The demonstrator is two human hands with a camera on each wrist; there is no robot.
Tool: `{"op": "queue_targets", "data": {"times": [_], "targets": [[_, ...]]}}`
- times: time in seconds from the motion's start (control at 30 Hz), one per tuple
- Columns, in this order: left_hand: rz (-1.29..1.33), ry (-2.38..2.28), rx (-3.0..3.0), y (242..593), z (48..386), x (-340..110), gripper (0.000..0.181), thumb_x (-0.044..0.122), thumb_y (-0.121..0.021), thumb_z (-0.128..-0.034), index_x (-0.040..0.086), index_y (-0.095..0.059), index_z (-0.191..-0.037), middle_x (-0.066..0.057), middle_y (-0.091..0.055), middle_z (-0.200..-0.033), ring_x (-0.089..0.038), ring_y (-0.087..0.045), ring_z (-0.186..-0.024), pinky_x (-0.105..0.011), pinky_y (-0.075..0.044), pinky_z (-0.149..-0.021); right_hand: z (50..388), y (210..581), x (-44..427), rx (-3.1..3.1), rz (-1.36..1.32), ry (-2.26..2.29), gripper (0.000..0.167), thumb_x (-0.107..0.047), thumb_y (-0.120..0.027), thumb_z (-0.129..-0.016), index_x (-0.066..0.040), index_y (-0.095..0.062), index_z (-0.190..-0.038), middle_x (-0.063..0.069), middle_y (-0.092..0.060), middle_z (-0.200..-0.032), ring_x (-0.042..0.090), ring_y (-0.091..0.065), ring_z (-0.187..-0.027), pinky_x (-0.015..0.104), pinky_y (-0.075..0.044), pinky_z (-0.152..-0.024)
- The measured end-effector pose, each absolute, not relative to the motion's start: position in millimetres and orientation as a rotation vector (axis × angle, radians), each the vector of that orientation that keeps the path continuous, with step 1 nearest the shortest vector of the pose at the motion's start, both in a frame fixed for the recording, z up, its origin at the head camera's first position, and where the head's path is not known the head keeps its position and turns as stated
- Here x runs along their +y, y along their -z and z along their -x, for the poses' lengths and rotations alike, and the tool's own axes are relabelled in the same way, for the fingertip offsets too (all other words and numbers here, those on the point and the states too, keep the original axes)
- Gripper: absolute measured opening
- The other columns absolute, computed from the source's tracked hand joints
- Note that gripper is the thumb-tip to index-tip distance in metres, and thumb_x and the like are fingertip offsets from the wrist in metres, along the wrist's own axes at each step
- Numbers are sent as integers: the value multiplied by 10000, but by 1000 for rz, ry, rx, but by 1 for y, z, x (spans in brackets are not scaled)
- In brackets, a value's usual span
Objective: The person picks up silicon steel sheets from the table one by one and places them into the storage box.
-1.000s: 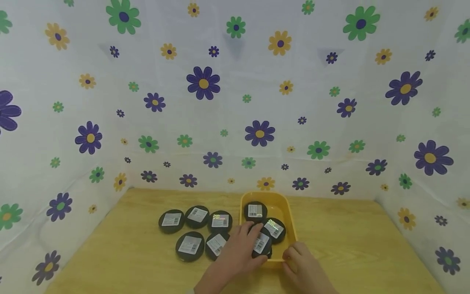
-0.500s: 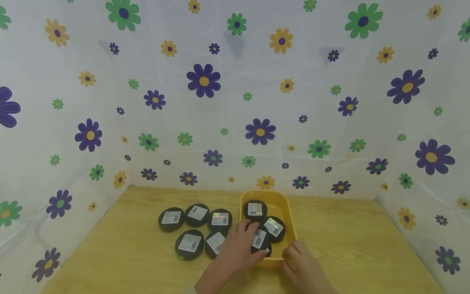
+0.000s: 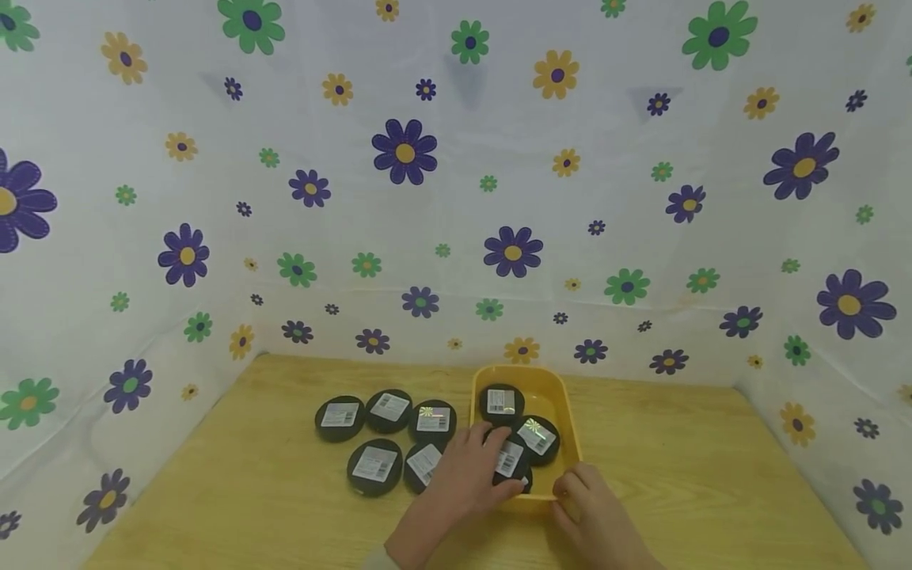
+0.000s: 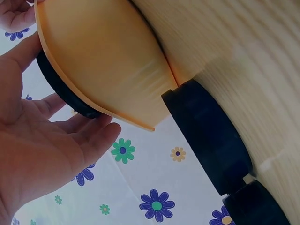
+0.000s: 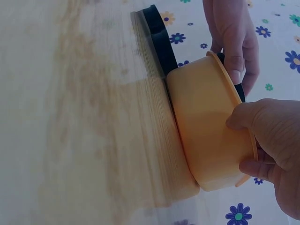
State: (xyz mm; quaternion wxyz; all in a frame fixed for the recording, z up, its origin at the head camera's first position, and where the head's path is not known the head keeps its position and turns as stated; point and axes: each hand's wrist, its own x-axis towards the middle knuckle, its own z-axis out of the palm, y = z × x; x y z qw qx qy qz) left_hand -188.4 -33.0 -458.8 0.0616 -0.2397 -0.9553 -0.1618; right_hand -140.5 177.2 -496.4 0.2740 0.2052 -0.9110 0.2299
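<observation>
In the head view, my left hand (image 3: 463, 475) holds a black round flat container (image 3: 509, 459) with a white label, fingers on its far left side and thumb at the near side. It sits at the left of the yellow bin (image 3: 547, 392), partly over another black container (image 3: 527, 480). Two more labelled containers, one at the back (image 3: 502, 402) and one to the right (image 3: 539, 438), lie in the bin. My right hand (image 3: 594, 511) pinches the bin's near right corner. In the right wrist view, the thumb and fingers of that right hand (image 5: 276, 145) grip the rim.
Several black containers with white labels lie on the wooden table (image 3: 249, 475) left of the bin, among them a near one (image 3: 374, 467) and a far one (image 3: 389, 410). My left forearm partly covers one beside the bin (image 3: 423, 465). Flower-patterned cloth (image 3: 456, 214) surrounds the table.
The held container has shifted slightly left with my left hand, showing more of the container under it. My right hand stays on the bin's corner. The head view has shifted slightly.
</observation>
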Motion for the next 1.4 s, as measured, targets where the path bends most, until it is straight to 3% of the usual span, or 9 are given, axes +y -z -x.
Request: {"op": "queue_targets", "data": {"times": [0.53,1.0,1.4], "targets": [[712,563,-2916,461,200,-26,836,489,-769,-823,131,-390,-1476,-152,-488,-1398,-347,-486,-1280,-487,-415,-1058,141,497,180,-2399,-577,-589,350,-34,-857,-670,-193,-583,-820,-147,-458,-879,17,-463,-819,250,-485,-717],[779,762,-2891,460,203,-31,759,352,-793,-817,114,-431,-1439,-144,-482,-1413,-344,-458,-1298,-499,-352,-1105,139,495,178,-2484,-527,-629,301,-58,-833,-720,-199,-589,-825,-146,-452,-878,16,-461,-824,255,-487,-731],[797,979,-2910,462,204,-32,706,328,-803,-813,109,-481,-1403,-125,-502,-1408,-300,-470,-1292,-500,-372,-1082,142,498,180,-2375,-626,-574,369,-15,-858,-657,-189,-578,-823,-130,-474,-887,30,-471,-833,240,-481,-720]]}}
